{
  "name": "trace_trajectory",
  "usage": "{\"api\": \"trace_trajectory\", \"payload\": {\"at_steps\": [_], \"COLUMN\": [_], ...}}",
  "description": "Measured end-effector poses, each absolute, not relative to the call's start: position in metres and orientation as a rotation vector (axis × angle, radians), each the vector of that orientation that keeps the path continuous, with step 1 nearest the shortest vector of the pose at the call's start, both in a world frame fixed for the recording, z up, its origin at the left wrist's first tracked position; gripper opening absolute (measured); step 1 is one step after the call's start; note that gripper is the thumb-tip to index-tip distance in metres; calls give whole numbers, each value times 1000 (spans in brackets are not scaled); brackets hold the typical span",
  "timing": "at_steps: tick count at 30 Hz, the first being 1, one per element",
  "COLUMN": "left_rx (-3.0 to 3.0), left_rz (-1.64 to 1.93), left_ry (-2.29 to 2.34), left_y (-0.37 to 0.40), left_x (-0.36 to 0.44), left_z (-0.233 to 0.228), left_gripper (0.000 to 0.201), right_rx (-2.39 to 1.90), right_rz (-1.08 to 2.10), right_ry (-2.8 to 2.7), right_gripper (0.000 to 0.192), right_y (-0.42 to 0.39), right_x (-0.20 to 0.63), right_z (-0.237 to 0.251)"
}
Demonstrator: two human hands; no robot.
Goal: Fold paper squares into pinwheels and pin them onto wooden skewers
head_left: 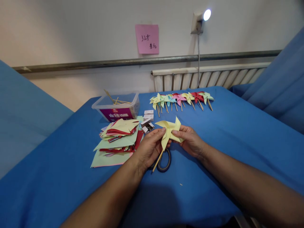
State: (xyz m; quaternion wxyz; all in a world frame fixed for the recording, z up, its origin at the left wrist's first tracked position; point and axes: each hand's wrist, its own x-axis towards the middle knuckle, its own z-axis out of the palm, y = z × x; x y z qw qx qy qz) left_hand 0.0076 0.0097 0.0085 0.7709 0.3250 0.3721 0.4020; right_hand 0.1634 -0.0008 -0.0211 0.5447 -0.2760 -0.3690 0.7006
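Between my two hands is a pale yellow paper pinwheel [168,130], its wooden stick [157,162] slanting down to the left. My left hand [152,146] is closed on the pinwheel's left side, thumb near its centre. Gripping the right blades, my right hand [190,139] presses its thumb on the paper. The fingers behind the pinwheel are partly hidden. Scissors [166,161] lie on the blue cloth under my hands, with only the dark handle loops showing. A small open box [147,126] of shiny metal pieces stands just beyond my left hand.
Stacked coloured paper [116,142] lies on the left of the blue-covered table [71,177]. Behind it stands a clear plastic tub [116,106] holding wooden sticks. Small white boxes [148,114] sit beside it. Several finished pinwheels [180,98] line the back, before a radiator [211,74].
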Motion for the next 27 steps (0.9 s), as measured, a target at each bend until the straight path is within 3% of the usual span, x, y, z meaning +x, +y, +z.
{"api": "trace_trajectory", "payload": {"at_steps": [9, 27], "left_rx": [1245, 1842], "left_rz": [1247, 1301], "left_ry": [992, 1072], "left_y": [12, 6], "left_x": [5, 5], "left_z": [12, 12], "left_gripper": [34, 9], "right_rx": [-774, -711], "right_rz": [1527, 1580], "right_ry": [-744, -819], "right_gripper": [26, 28], "right_y": [3, 1], "right_x": [165, 157], "right_z": [-20, -22]}}
